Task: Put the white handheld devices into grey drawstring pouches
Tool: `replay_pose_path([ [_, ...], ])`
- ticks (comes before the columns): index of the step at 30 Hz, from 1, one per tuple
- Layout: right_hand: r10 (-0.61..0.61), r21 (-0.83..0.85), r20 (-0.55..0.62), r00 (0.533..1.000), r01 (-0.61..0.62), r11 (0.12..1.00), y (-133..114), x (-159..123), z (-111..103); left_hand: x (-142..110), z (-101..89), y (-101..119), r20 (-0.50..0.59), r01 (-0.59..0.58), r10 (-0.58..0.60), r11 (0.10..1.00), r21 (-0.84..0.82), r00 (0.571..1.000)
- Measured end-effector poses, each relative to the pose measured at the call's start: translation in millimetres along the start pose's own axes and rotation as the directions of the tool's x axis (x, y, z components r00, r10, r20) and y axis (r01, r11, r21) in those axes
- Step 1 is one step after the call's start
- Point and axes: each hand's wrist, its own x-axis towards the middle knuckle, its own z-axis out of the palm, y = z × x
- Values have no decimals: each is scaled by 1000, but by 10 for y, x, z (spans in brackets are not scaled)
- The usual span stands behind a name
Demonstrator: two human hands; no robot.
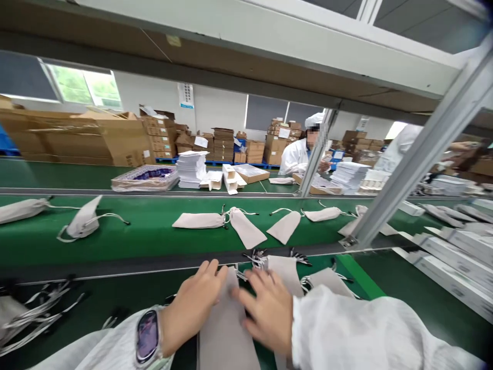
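Grey pouch (227, 334) lay flat on green worktop (408, 282)

The pouch was pale, long and plain, its upper end partly covered. The left hand (198, 298) lay over its left edge; whether it gripped could not be told. The right hand (269, 306), blurred, had its fingers spread, clasping nothing visible. Drawstring pouches (246, 228) lay beyond on a green belt (142, 226). A slanted metal post (425, 139) obstructed part of the view; white boxes (458, 280) stood at right.
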Motion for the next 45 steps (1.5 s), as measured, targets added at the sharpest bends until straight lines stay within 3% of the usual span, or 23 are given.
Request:
replay_pose_path([
  [4,-13,-81,-49,999,9,997,-253,-474,219,-4,17,22,2,-24,24,999,33,1000],
  [7,2,-94,-65,998,-8,996,-277,-483,115,-13,27,29,8,-28,28,998,60,1000],
  [10,-55,-42,-99,994,51,998,-279,-262,-226,-13,33,39,14,-26,25,996,86,1000],
  [12,-109,34,-190,976,117,993,-241,-20,-497,-6,22,51,33,-19,16,995,100,999],
  [14,-132,142,-347,929,191,971,-147,248,-711,3,0,62,67,-3,-4,994,106,998],
  [16,-50,296,-503,863,227,928,-13,472,-791,7,-18,66,86,7,-17,994,110,996],
  [18,122,473,-560,819,195,859,122,589,-693,1,-19,58,66,4,-11,994,111,998],
  [21,274,614,-437,857,61,787,259,545,-270,-12,3,43,17,2,-3,997,82,1000],
  [24,96,451,-295,951,50,891,313,372,193,9,17,30,-34,-26,25,1000,-12,999],
  [26,-50,313,-229,972,122,942,320,284,368,56,28,8,-66,-43,35,991,-128,997],
  [28,-101,265,-198,975,152,952,317,253,422,121,61,-33,-86,-43,20,963,-267,996],
  [32,-73,252,-169,983,115,961,298,267,395,223,175,-118,-126,-89,39,904,-418,991],
  [35,-107,175,-181,978,139,975,305,259,441,241,199,-139,-160,-172,123,922,-348,979],
  [39,-217,47,-225,950,233,971,377,278,566,149,65,-184,-143,-183,168,978,-99,975],
  [41,-230,23,-233,945,242,970,403,293,595,30,-26,-235,-131,-143,138,989,-26,982],
  [45,-195,27,-221,956,205,978,406,286,578,-251,-104,-325,-132,-11,5,999,-49,991],
])
